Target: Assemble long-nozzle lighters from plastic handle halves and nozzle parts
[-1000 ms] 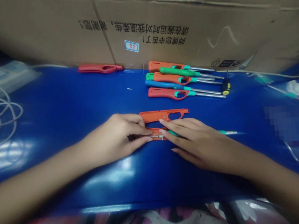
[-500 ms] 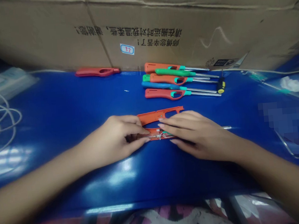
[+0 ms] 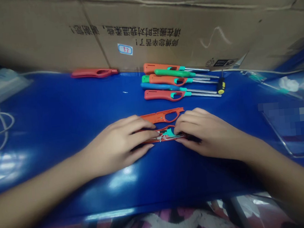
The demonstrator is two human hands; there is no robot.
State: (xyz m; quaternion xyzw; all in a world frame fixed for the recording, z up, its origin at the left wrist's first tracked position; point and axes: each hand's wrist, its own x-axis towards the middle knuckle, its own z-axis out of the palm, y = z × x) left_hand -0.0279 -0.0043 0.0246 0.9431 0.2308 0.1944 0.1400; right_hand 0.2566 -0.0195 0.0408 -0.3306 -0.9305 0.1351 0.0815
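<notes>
On the blue table (image 3: 137, 189) lies an opened orange lighter shell (image 3: 169, 138), with white wires and a teal trigger piece (image 3: 170, 132) inside. My left hand (image 3: 127, 140) grips its left end, fingers over the edge. At the right end, my right hand (image 3: 197, 129) is closed round the shell beside the teal piece. Just behind it, the loose orange half-shell (image 3: 160, 118) lies close to my left fingertips. The fingers of both hands hide the ends of the opened shell.
Several long lighters (image 3: 166, 94) lie in a stack at the back, beside a black and yellow screwdriver (image 3: 221, 86). A red handle shell (image 3: 93, 73) rests by the cardboard box (image 3: 56, 40). White cable (image 3: 0, 129) coils at left; plastic bags (image 3: 289, 84) lie at right.
The fingers of my right hand have drawn back and curled, uncovering the teal piece. My left fingers have moved further over the left end of the shell. The view has shifted slightly.
</notes>
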